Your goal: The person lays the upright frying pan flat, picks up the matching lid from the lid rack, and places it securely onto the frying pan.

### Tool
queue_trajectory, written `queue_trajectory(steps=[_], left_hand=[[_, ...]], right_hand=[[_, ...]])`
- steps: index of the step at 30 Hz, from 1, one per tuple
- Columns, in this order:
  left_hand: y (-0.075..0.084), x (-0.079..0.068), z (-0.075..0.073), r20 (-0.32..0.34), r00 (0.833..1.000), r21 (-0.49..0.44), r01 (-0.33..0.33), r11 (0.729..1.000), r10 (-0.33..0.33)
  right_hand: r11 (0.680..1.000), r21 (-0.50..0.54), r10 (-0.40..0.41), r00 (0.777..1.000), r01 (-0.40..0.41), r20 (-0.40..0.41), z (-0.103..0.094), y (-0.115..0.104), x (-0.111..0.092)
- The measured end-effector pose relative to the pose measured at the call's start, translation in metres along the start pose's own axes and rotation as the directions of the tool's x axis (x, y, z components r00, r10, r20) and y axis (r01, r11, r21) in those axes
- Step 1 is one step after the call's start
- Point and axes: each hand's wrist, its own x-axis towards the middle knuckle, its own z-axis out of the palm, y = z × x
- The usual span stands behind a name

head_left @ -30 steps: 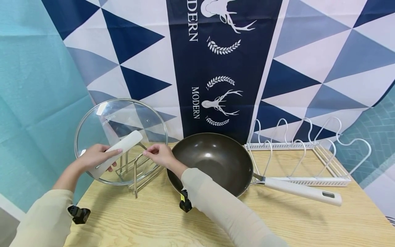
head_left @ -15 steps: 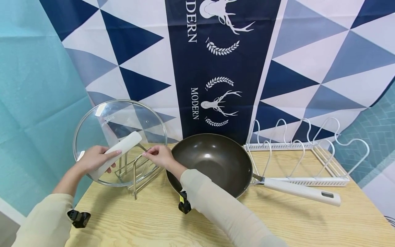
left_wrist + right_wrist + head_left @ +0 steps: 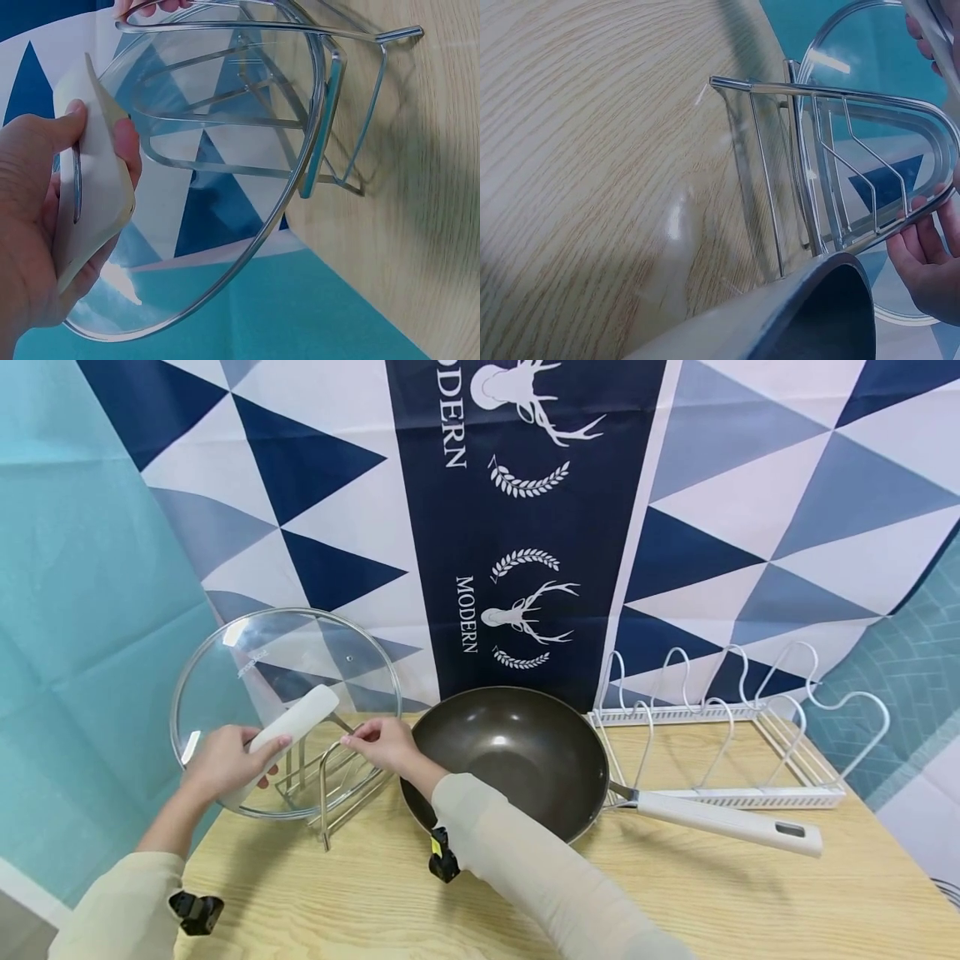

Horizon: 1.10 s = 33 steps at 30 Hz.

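Observation:
My left hand [image 3: 225,764] grips the long white handle [image 3: 298,717] of a round glass lid [image 3: 352,647]. The lid has a steel rim and leans upright against the patterned backdrop, standing in a wire lid rack [image 3: 324,793]. With thumb and fingers my right hand [image 3: 384,745] pinches the top of the rack's front loop. In the left wrist view, thumb and fingers wrap the handle [image 3: 97,180], and the lid's lower edge lies between the rack's wire loops [image 3: 217,120]. The right wrist view shows the fingertips [image 3: 922,236] on the curved end of the metal loop.
A dark wok [image 3: 517,768] stands just right of the rack, under my right forearm, with its pale handle [image 3: 727,822] pointing right. Behind that handle is a white wire pan rack [image 3: 750,797] with tall curved dividers. A patterned cloth [image 3: 525,527] hangs behind the wooden table [image 3: 375,910].
The head view has shifted slightly, so the scene sits a little further left and lower. Both hands keep their hold on the lid handle and the rack.

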Motion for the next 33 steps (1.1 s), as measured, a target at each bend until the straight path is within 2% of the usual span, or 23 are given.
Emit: queue_trajectory(steps=[9, 16, 24, 33], left_hand=[[0.009, -0.01, -0.007, -0.072, 0.997, 0.019, 0.013, 1.0, -0.011], [0.014, -0.018, -0.012, -0.167, 0.986, 0.093, -0.002, 0.996, 0.018], [0.016, -0.022, -0.017, -0.172, 0.985, 0.089, 0.032, 0.996, -0.016], [0.02, -0.023, -0.025, -0.206, 0.979, 0.125, 0.026, 0.992, 0.0]], right_hand=[[1.0, -0.007, 0.011, 1.0, -0.011, -0.002, -0.001, -0.002, -0.002], [1.0, -0.002, -0.026, 0.999, 0.026, -0.025, -0.002, -0.002, -0.002], [1.0, 0.023, -0.017, 1.0, 0.017, -0.016, -0.003, -0.001, -0.003], [1.0, 0.008, -0.027, 1.0, 0.027, -0.015, -0.008, -0.009, -0.005]])
